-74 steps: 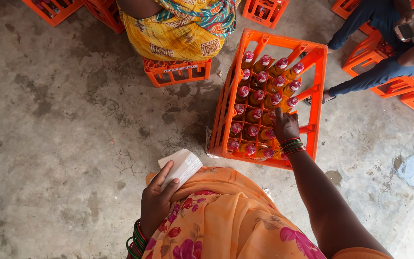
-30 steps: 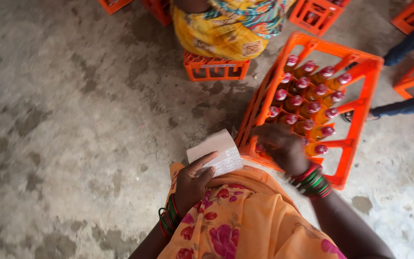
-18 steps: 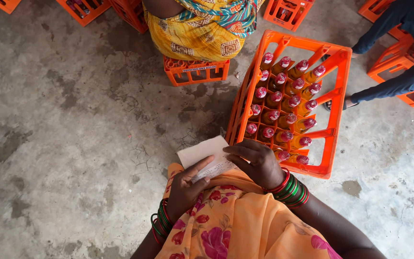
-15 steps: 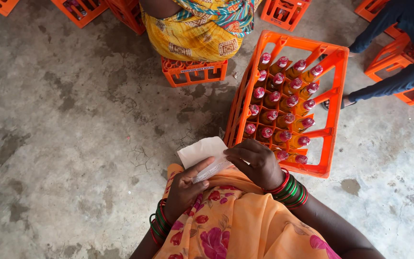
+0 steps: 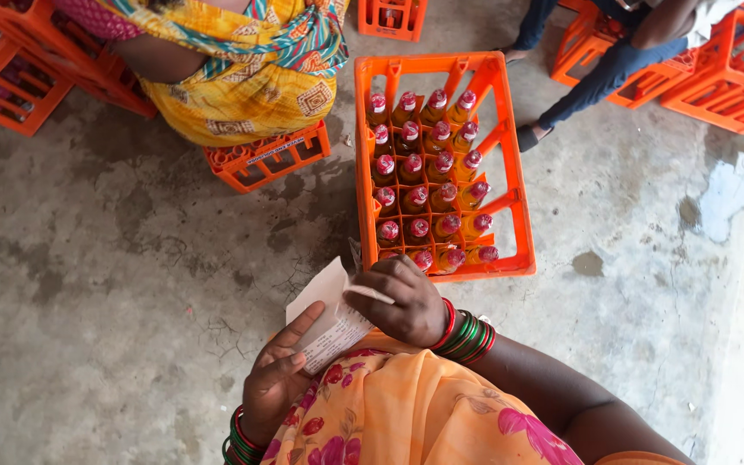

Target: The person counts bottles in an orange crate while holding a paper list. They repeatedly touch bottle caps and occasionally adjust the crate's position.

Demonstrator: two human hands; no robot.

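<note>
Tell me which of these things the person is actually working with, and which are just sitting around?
In use:
- white paper stack, held by the left hand
- right hand, pinching a slip at the stack's top
- orange crate of red-capped bottles, just ahead of the hands

Just around:
- small orange crate under a seated person in yellow
- orange crates at the top right
- concrete floor

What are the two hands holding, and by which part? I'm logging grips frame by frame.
Both hold a stack of white paper labels: the left hand supports its lower end from beneath, and the right hand pinches the top sheet at its upper edge.
</note>
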